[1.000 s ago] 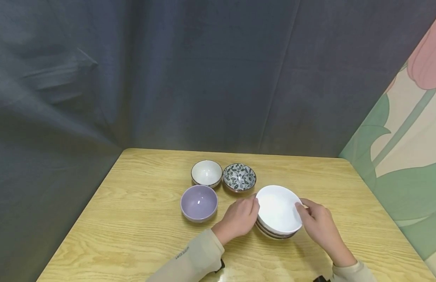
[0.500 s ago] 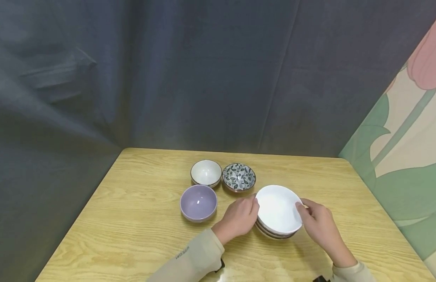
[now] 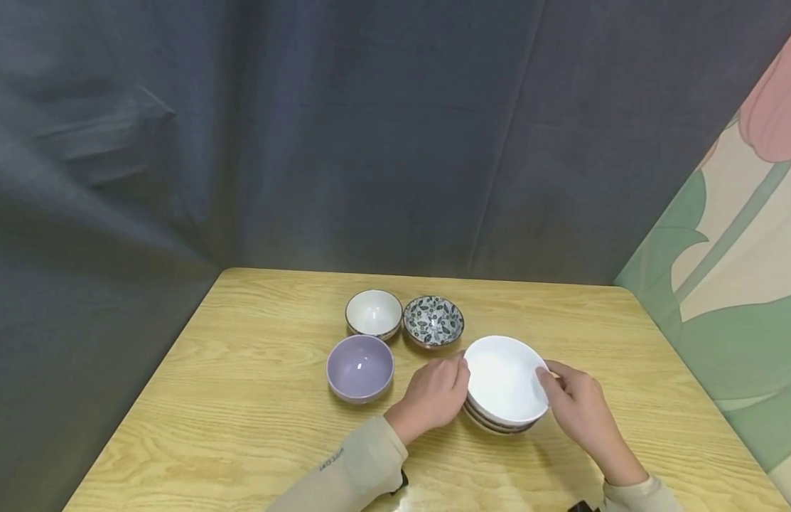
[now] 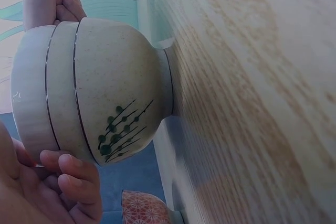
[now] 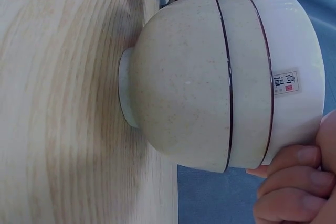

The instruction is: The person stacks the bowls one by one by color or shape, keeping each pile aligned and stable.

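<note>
A plain white bowl [image 3: 505, 380] sits nested on top of two cream bowls with dark rims. The lowest cream bowl [image 4: 121, 77] stands on the table on its foot and bears a green dotted pattern. On the left side of the stack, my left hand [image 3: 436, 393] holds the white bowl by its rim, fingers curled against the outside. My right hand [image 3: 577, 407] grips the opposite side, thumb over the rim and fingers outside. A small printed label [image 5: 286, 82] shows on the white bowl's wall in the right wrist view.
Left of the stack are a purple bowl [image 3: 360, 370], a white bowl with a dark rim [image 3: 374, 313] and a leaf-patterned bowl [image 3: 433, 322]. The wooden table [image 3: 241, 398] ends at a dark curtain [image 3: 382, 142] behind and on the left. A flower-painted wall [image 3: 740, 299] borders the right.
</note>
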Motion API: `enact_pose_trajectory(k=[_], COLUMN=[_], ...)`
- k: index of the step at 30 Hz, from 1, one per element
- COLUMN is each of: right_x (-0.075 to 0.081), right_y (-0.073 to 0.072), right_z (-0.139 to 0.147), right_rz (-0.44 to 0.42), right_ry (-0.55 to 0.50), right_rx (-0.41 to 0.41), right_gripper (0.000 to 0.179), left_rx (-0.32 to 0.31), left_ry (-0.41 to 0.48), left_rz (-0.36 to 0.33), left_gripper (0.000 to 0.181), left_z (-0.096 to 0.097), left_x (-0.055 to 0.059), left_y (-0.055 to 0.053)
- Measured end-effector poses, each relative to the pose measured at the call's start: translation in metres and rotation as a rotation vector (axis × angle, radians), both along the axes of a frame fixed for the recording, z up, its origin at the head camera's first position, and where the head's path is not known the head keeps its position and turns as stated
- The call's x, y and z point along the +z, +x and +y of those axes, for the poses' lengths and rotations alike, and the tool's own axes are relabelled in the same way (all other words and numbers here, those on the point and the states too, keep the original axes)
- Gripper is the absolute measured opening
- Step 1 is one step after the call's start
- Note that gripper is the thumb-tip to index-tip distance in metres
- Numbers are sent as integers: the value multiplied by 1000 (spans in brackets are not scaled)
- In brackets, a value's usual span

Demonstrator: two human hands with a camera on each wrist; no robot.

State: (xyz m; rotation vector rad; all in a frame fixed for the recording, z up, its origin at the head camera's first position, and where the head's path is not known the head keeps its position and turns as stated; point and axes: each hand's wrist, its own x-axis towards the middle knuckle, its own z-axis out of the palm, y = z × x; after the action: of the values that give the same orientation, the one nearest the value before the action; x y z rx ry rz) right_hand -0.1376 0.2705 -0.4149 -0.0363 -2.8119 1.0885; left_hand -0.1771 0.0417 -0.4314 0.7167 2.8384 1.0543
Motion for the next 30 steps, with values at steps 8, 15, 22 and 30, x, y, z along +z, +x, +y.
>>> enact_pose_trajectory(k=[8,15,22,30], right_x=[1,2,0,0], right_y=[-1,-3,-1,-1], right_z=[0,2,1,0], right_rz=[-8,-32,-37,-41], right_ry=[5,12,15,4], right_rx=[-5,-2,-12,-6], right_gripper=[43,47,44,44], left_rx=[7,19,22,25], left_ry=[7,-30,-13,-1], left_rz=[6,66,45,56], left_gripper=[54,54,54,53], left_z=[1,4,3,2], left_x=[-1,-3,-5,-4], left_y=[-2,-4,-1,-1])
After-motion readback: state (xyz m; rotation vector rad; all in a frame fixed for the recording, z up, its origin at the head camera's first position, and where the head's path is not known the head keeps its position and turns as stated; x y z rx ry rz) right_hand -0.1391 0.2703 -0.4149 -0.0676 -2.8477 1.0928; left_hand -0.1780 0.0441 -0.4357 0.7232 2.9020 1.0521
